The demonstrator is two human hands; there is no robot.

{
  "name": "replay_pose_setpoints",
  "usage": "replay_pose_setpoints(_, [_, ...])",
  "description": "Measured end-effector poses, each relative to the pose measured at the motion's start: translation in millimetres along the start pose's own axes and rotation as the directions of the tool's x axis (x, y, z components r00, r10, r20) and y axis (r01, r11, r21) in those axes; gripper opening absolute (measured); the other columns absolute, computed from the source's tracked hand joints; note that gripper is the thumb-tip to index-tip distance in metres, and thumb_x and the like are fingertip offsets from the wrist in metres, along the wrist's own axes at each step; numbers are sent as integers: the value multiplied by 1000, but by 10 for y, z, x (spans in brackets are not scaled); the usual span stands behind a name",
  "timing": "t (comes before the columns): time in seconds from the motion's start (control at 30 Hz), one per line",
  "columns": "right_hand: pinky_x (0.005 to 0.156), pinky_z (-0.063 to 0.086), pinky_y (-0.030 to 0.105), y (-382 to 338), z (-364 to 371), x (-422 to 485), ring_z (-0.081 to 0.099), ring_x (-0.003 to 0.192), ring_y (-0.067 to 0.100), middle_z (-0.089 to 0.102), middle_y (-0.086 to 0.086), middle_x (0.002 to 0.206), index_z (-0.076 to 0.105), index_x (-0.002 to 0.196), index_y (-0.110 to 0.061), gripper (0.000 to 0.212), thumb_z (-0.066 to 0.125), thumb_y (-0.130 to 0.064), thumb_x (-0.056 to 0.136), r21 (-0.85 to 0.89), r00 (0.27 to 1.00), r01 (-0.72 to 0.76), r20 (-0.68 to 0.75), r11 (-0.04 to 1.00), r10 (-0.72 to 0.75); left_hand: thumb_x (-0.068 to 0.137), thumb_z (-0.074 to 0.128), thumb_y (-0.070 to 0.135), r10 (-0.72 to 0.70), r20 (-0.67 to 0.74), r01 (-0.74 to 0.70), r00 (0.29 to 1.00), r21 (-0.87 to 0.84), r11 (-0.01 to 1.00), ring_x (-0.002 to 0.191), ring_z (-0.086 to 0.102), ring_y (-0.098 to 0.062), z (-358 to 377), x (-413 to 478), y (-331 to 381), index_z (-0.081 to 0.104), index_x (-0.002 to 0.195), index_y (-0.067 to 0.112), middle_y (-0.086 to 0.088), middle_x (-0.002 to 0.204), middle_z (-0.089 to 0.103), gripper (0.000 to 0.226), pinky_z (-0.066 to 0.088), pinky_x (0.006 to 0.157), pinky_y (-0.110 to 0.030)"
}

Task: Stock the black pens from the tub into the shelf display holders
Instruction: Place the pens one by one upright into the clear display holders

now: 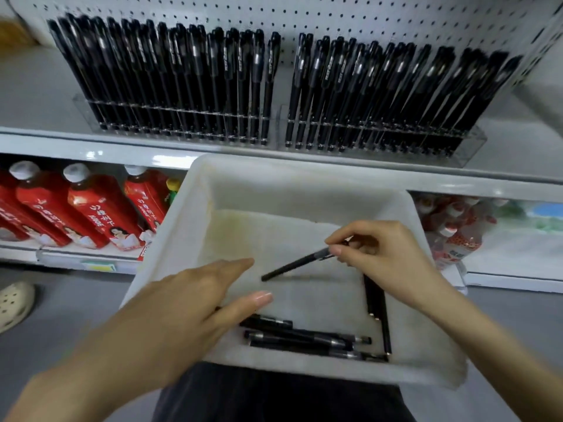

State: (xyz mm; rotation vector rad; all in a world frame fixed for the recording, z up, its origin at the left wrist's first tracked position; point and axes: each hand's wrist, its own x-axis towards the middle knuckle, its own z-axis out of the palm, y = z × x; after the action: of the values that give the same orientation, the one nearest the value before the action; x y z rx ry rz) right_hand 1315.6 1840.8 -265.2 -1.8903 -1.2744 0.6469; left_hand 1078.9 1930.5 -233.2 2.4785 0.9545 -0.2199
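A white tub (pixel 195 208) sits in front of me below the shelf. My right hand (pixel 387 254) pinches one black pen (pixel 295 264) by its cap end, the tip slanting down to the left just above the tub floor. My left hand (pixel 189 312) reaches into the tub with fingers straight, holding nothing. Several loose black pens (pixel 307 338) lie along the tub's near wall, and a few more pens (pixel 376 303) lie by its right side. On the shelf, two clear display holders, the left holder (pixel 182 124) and the right holder (pixel 466 147), are packed with upright black pens.
A narrow gap (pixel 281 86) separates the two holders in front of the white pegboard. The lower shelf holds red drink bottles (pixel 91 208) on the left and pale bottles (pixel 457 236) on the right. A light shoe (pixel 13 303) stands on the grey floor at far left.
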Motion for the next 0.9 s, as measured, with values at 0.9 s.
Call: replay_pose_setpoints(0.9, [72,51,21,-610,-1124,1055,60,75,4,57,-14,81,46,85,-34,32,72,-14,83,-113,533,478,-751,871,-390,88,31,51,265,-505,15,821,484,875,112,60,-28,-473,1527,246,63,117,-1,-13,117,64,68,47,94,-46])
